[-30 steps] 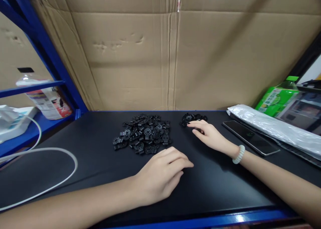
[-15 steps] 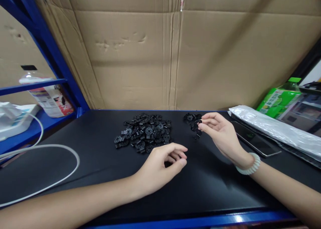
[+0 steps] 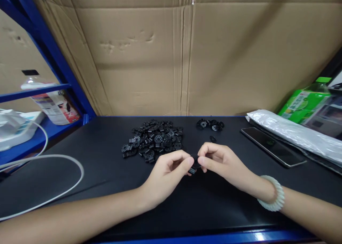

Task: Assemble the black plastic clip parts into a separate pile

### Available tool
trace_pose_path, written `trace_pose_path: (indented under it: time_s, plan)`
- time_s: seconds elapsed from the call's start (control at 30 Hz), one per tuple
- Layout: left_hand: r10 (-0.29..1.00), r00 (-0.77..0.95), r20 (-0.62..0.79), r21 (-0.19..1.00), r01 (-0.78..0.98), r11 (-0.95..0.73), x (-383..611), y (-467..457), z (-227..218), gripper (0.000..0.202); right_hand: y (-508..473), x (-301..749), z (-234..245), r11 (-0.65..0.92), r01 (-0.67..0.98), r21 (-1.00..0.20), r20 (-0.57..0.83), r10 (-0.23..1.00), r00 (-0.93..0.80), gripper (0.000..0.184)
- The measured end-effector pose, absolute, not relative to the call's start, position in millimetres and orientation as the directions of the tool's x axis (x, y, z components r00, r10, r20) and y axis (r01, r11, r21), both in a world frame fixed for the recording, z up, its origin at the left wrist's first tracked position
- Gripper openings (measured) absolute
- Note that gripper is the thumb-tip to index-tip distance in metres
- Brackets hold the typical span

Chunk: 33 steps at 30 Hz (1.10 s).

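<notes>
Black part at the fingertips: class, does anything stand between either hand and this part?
Nothing visible does. The left hand and the right hand both pinch the black part directly, just above the black tabletop. The large pile lies behind the left hand.

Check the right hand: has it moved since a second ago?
Yes. The right hand left the small pile, coming nearer and leftward, and pinches a black part with the left hand.

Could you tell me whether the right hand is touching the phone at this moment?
No, the right hand meets the left hand on a small black part, apart from the phone.
</notes>
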<state>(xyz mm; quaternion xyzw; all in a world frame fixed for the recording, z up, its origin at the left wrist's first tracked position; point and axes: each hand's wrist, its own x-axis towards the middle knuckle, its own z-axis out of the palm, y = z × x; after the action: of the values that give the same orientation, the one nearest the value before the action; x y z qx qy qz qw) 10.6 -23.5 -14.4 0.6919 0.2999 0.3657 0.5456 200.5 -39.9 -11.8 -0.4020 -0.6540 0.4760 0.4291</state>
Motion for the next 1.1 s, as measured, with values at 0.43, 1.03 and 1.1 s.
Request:
trace_pose_path:
  time_s: [0.43, 1.03, 1.1]
  plan:
    - [0.789, 0.552, 0.268, 0.896, 0.157, -0.415, 5.7, -23.3, -12.0, 0.033, -44.7, 199.2, -12.3, 0.208, 0.141, -0.968, 0.159, 0.942, -0.297, 0.025]
    - [0.781, 0.563, 0.27, 0.89, 0.164, -0.426, 6.1, -26.1, -12.2, 0.035, -46.2, 198.6, -13.6, 0.195, 0.168, -0.966, 0.137, 0.943, -0.305, 0.03]
    - [0.773, 0.56, 0.299, 0.873, 0.167, -0.458, 6.7, -26.8, -11.3, 0.035, -46.7, 198.3, -13.5, 0.195, 0.172, -0.966, 0.135, 0.942, -0.308, 0.031]
